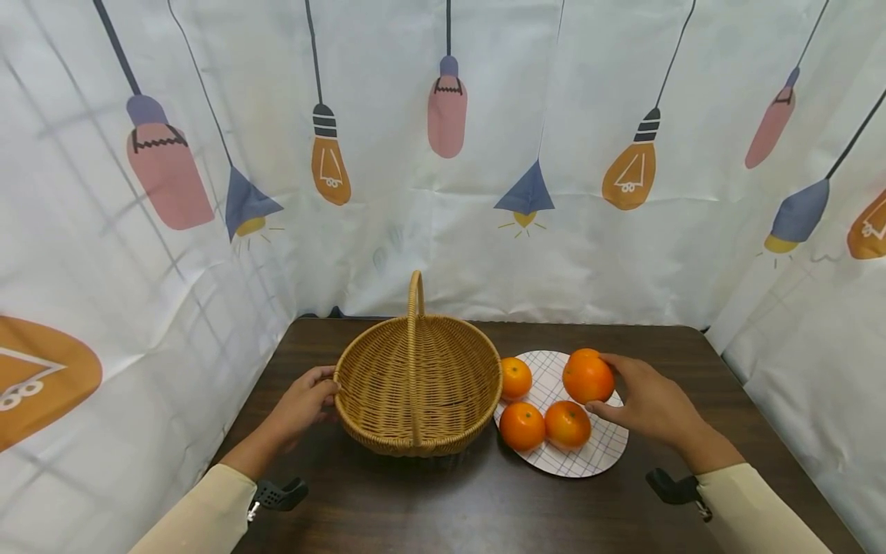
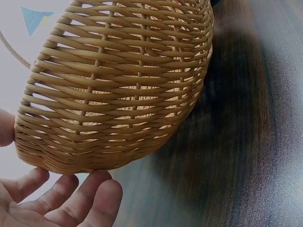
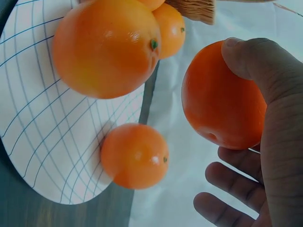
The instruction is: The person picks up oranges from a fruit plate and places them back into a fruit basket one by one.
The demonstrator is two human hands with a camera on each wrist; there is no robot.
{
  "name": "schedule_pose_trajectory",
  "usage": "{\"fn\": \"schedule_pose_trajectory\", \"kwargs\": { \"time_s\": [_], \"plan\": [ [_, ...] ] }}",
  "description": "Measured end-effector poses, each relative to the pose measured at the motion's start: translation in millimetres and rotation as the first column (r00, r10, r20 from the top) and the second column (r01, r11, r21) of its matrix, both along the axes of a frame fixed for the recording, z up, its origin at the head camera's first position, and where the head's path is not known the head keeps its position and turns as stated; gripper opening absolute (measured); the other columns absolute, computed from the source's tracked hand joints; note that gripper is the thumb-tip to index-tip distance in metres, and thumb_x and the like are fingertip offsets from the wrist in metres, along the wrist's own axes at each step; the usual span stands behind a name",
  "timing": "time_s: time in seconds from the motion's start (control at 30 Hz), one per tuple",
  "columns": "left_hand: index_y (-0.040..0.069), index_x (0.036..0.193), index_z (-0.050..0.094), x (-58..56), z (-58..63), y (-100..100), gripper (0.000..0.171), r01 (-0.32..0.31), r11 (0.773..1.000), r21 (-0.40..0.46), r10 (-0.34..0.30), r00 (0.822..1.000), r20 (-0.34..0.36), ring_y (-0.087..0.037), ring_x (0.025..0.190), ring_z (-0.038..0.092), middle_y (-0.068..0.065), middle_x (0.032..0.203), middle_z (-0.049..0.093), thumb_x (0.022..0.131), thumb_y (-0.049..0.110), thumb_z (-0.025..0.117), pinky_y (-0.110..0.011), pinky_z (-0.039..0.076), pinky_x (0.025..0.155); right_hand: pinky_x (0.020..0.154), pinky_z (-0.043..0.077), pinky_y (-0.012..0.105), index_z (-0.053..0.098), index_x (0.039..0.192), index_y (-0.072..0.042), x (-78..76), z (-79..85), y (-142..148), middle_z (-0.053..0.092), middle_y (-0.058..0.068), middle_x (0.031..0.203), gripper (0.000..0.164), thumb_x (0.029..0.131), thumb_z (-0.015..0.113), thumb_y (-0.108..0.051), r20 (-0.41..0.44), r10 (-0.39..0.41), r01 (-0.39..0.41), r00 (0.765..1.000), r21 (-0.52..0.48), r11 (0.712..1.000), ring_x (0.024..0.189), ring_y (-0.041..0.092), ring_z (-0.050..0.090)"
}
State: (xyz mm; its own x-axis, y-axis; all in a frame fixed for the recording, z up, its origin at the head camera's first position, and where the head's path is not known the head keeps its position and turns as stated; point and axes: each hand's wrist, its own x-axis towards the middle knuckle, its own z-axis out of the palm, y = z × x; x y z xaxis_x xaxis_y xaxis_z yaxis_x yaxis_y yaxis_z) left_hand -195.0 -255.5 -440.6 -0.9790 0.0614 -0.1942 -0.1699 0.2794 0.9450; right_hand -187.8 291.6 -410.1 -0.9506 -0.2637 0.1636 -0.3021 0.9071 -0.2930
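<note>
A wicker basket [image 1: 374, 385] with a tall arched handle [image 1: 414, 346] stands at the left of the table with nothing inside. My left hand [image 1: 304, 404] holds its left edge, the thumb at the rim and the fingers [image 2: 80, 198] against the outer weave. In my right hand [image 1: 647, 400], an orange [image 3: 222, 99] is gripped between thumb and fingers, above a white plate [image 1: 598, 458] with a checked line pattern. Several other oranges [image 1: 567, 425] lie on that plate; one smaller orange [image 3: 135, 156] near its edge shows in the right wrist view, hidden in the head view.
The dark wooden table [image 1: 484, 508] ends at the back against a white curtain [image 1: 388, 231] printed with lamps, which also hangs at both sides. The plate's left edge lies close beside the basket. Dark straps [image 1: 280, 494] circle both wrists.
</note>
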Motion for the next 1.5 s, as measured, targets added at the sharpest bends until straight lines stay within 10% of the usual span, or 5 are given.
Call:
{"fn": "schedule_pose_trajectory", "kwargs": {
  "time_s": [1.5],
  "plan": [
    [-0.01, 0.15, 0.031, 4.4, -1.1, 1.8, 0.054, -0.008, 1.0, 0.019, 0.008, 1.0, -0.012, -0.035, 0.112, 0.062, -0.031, 0.137, 0.049, 0.105, 0.016, 0.046, -0.046, 0.057, 0.082, 0.085, 0.054, 0.059, 0.049, 0.149, -0.011, -17.3, 12.5, -56.2, 0.055, 0.018, 0.142, 0.093, 0.08, 0.076, -0.067, -0.005, 0.095, -0.095, 0.995, -0.1, 0.99, 0.114, 0.036, 0.061]
  ]
}}
